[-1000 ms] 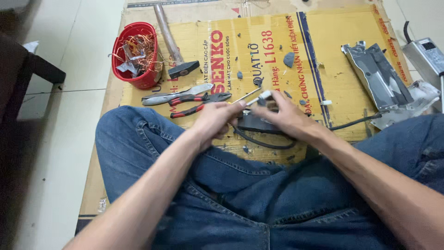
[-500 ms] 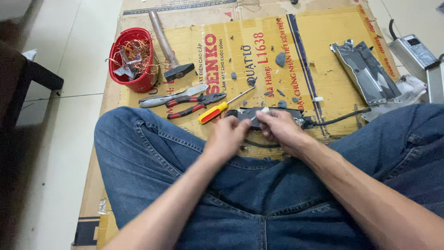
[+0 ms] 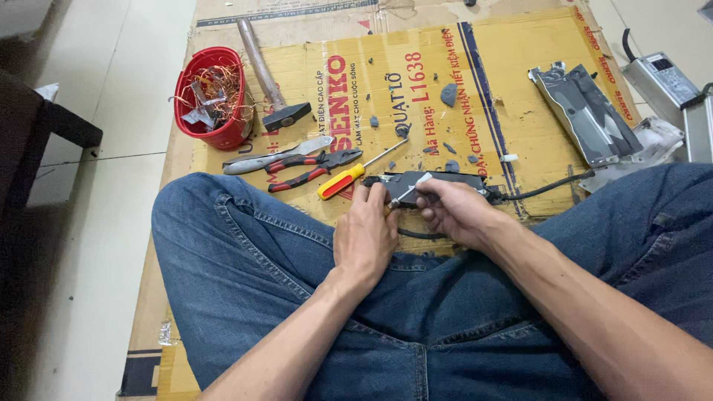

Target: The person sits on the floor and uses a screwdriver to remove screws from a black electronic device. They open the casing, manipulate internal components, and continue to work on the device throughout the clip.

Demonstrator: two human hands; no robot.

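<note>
I sit on flattened cardboard (image 3: 460, 67) with my legs in blue jeans spread. Between my knees lies a flat black device (image 3: 438, 180) with a black cable (image 3: 546, 188) running off to the right. My left hand (image 3: 366, 232) grips the device's left end. My right hand (image 3: 458, 212) rests on its near edge and pinches a thin silver tool (image 3: 411, 191) whose tip points at the device. A red-and-yellow screwdriver (image 3: 343, 180) lies just left of my left hand, untouched.
Red-handled pliers (image 3: 308, 167) and a grey metal blade tool (image 3: 271, 157) lie left of the screwdriver. A hammer (image 3: 269, 74) and a red bowl of copper wire scraps (image 3: 210, 100) sit at the back left. A bent metal housing (image 3: 587, 111) and a grey box (image 3: 661, 78) are at the right.
My hands have drawn nearer to my body over the black device. The left hand has left the screwdriver, which now lies free on the cardboard.
</note>
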